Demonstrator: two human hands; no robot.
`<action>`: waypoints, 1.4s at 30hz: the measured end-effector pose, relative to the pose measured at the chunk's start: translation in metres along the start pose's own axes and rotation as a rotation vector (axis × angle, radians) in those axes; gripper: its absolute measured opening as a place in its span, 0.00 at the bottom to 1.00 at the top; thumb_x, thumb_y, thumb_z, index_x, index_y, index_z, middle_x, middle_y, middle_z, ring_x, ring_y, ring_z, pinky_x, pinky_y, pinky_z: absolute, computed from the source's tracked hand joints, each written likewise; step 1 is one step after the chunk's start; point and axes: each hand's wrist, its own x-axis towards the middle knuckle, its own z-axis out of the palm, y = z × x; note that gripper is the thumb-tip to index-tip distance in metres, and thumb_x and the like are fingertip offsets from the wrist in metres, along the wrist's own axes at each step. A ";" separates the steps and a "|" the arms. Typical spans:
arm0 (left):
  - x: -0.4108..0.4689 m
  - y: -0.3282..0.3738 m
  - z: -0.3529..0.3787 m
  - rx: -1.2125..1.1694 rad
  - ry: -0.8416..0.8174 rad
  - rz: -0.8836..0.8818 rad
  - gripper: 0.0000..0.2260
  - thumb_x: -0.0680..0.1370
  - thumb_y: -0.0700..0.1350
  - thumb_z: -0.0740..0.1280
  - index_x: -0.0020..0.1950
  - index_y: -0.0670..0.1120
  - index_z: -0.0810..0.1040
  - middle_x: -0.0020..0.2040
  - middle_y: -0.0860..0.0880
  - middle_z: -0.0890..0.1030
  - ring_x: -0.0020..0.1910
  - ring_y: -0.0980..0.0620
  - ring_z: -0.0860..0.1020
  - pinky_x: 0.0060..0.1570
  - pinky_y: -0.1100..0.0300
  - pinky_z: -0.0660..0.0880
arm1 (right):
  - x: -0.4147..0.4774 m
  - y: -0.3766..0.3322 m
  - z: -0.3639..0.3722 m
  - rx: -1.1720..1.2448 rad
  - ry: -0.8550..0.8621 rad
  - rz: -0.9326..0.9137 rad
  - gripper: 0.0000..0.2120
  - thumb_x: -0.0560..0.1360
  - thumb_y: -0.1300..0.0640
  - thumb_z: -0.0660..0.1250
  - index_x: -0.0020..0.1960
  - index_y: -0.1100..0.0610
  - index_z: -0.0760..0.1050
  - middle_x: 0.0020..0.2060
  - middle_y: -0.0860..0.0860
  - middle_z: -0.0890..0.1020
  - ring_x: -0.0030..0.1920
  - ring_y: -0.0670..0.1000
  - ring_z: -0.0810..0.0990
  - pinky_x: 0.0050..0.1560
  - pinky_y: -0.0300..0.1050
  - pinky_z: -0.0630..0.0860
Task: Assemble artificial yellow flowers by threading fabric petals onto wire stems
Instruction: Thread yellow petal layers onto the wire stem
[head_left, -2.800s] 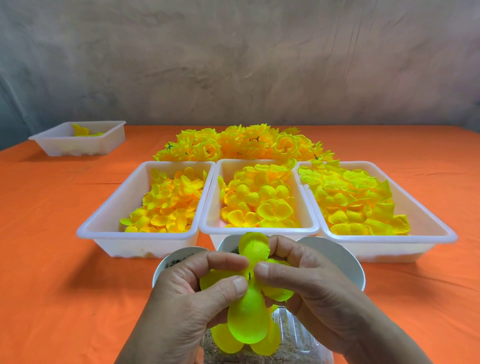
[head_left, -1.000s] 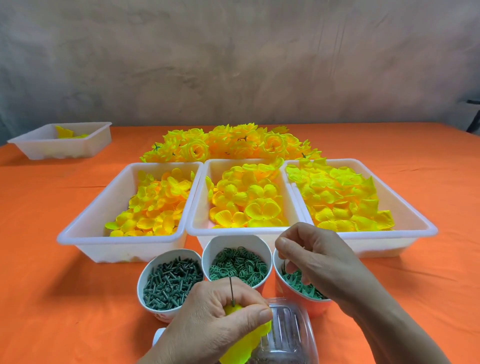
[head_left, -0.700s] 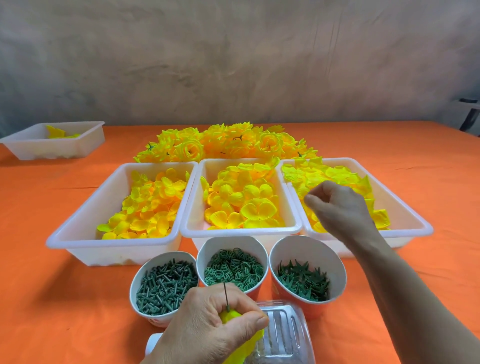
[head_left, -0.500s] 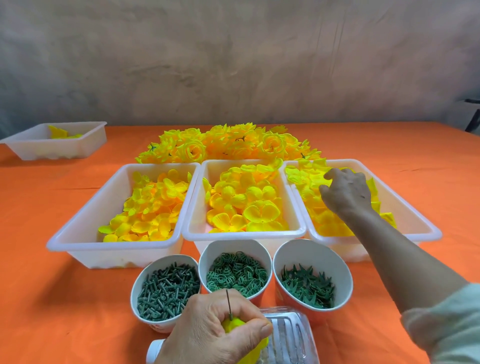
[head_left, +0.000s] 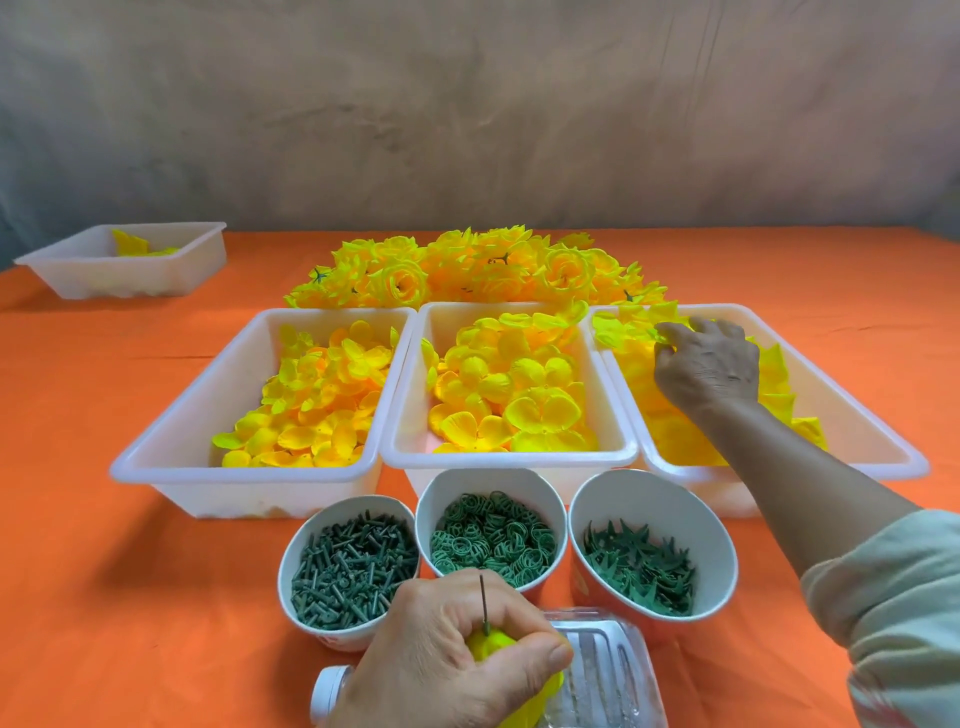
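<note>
1. Flower (head_left: 491, 640): half-made, yellow, at 6 o'clock by the near table edge. It is bunched inside the left hand (head_left: 441, 660), whose fingers and thumb are curled tightly round it. Only a little yellow shows between thumb and forefinger.
2. Wire stem (head_left: 483, 603): thin, dark and upright, rising from the flower above the knuckles.
3. Bottle (head_left: 602, 670): clear plastic, lying on its side under and just right of the left hand. Its white cap (head_left: 328, 699) points to 9 o'clock.
4. Three white cups stand in a row just beyond the left hand.
   - The left cup (head_left: 290, 561) holds dark green pegs (head_left: 353, 571).
   - The middle cup (head_left: 556, 506) holds green rings (head_left: 491, 535).
   - The right cup (head_left: 724, 558) holds green star pieces (head_left: 641, 571).
5. Three white trays sit side by side beyond the cups.
   - The left tray (head_left: 171, 452), at 10 o'clock, holds small yellow-orange petals (head_left: 317, 410).
   - The middle tray (head_left: 511, 460), at 12 o'clock, holds larger rounded petals (head_left: 509, 395).
   - The right tray (head_left: 883, 447), at 2 o'clock, holds yellow-green pointed petals (head_left: 779, 374).
6. Right hand (head_left: 706, 366): reached into the right tray, palm down, with the fingers bent. The tips are among the pointed petals at the far end. Whether it grips one cannot be told. A pale sleeve (head_left: 893, 587) shows at 4 o'clock.
7. Finished flowers (head_left: 467, 273): a yellow heap just behind the trays, at 12 o'clock.
8. Small tray (head_left: 130, 275): white, far off at 10 o'clock and well apart from the rest, with a few yellow pieces inside.
9. Orange cloth (head_left: 93, 597): covers the table.
</note>
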 end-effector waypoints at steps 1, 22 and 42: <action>-0.033 -0.015 0.011 0.035 -0.015 -0.038 0.07 0.65 0.59 0.73 0.36 0.58 0.86 0.41 0.56 0.85 0.45 0.56 0.83 0.49 0.56 0.79 | -0.002 0.001 0.000 0.084 0.070 -0.016 0.16 0.77 0.56 0.63 0.63 0.49 0.79 0.66 0.57 0.76 0.67 0.62 0.68 0.63 0.54 0.65; -0.062 -0.038 0.026 -0.126 0.117 -0.131 0.16 0.61 0.68 0.74 0.43 0.61 0.86 0.44 0.58 0.85 0.45 0.61 0.83 0.46 0.69 0.77 | -0.153 -0.089 -0.108 1.498 -0.586 0.268 0.03 0.74 0.59 0.71 0.44 0.59 0.80 0.33 0.51 0.84 0.29 0.46 0.80 0.25 0.36 0.73; -0.068 -0.035 -0.014 -0.342 0.369 0.081 0.35 0.69 0.78 0.58 0.45 0.49 0.87 0.57 0.51 0.83 0.63 0.52 0.78 0.68 0.43 0.66 | -0.200 -0.091 -0.127 1.383 -0.095 -0.189 0.11 0.69 0.67 0.74 0.40 0.51 0.81 0.40 0.48 0.86 0.44 0.47 0.83 0.45 0.40 0.78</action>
